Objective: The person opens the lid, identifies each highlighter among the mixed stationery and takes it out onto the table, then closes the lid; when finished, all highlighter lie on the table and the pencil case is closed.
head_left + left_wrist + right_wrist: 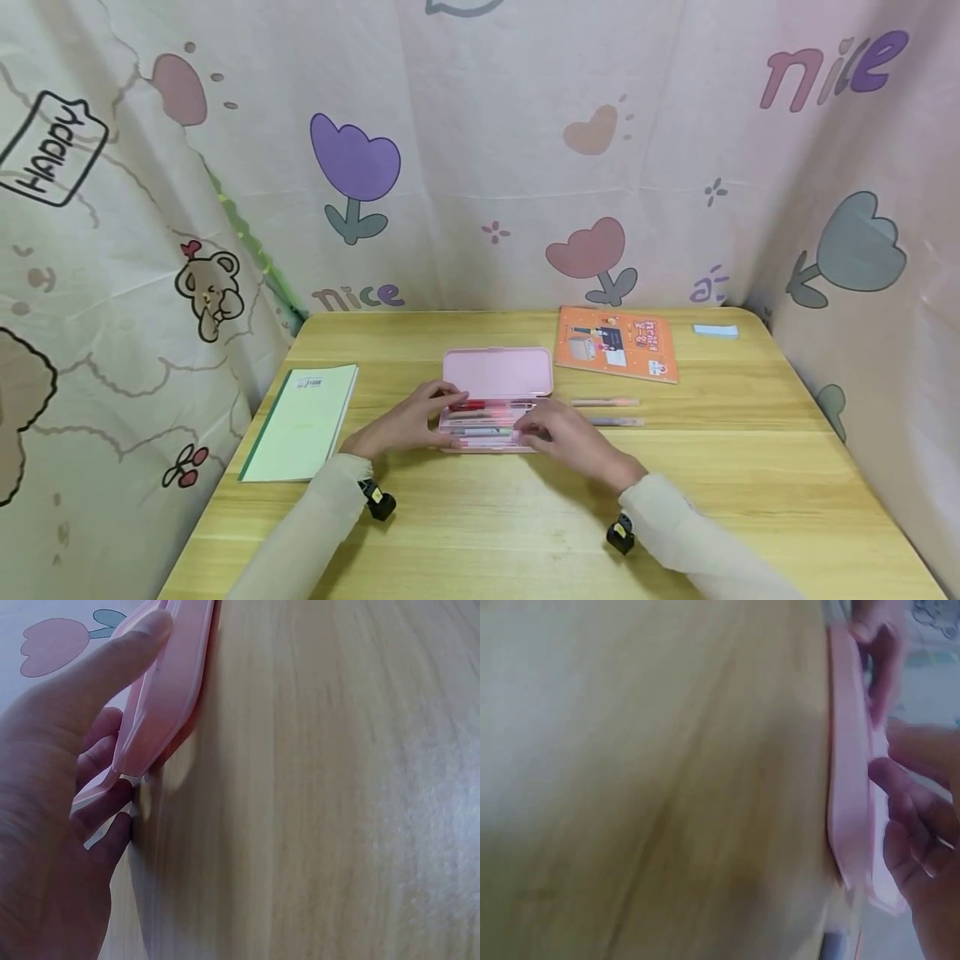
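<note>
An open pink pencil case [497, 373] lies on the table with its lid tipped back. Several pens [480, 414] lie side by side in its lower half. My left hand [408, 419] grips the case at its left end; in the left wrist view the thumb [150, 630] lies on the front rim and the other fingers are behind. My right hand [573, 439] reaches over the case's right end, its fingers curled at the ends of the pens. In the right wrist view the fingertips [881, 772] are just over the rim; I cannot tell whether they pinch a pen.
Two pens, a pinkish one [604, 402] and a darker one [617, 422], lie right of the case. An orange booklet [615, 343] is behind them, a small light-blue block [716, 331] at the back right. A green notebook [300, 425] lies left. Printed curtains [480, 167] surround the table.
</note>
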Demonstrator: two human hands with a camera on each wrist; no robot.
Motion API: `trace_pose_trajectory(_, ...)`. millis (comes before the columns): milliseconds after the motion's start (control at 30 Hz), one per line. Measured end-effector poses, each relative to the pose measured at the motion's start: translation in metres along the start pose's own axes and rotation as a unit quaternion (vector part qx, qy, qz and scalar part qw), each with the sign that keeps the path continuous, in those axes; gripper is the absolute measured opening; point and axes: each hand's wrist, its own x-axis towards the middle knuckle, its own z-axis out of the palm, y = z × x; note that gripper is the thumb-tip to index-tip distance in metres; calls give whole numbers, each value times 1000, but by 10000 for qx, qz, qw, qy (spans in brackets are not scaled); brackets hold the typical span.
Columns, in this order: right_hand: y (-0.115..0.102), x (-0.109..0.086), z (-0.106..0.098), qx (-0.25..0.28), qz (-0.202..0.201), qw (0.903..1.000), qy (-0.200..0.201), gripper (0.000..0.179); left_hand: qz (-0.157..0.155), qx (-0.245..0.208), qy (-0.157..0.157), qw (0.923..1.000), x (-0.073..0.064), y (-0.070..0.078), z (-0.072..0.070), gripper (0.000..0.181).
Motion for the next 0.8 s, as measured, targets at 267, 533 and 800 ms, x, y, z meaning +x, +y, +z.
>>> trace_pose_trajectory(267,-10,7,7,-306,-158,9994,-76,17,41,50,50,10000,0,1,1,92)
trace_pose_trajectory(533,-22,10,11,-473,12,9986,-216,16,58,62,56,9999,0,2,1,92)
trace_pose_trajectory(800,-37,13,15,14,603,9981,-138,16,87,64,75,9999,0,0,1,92)
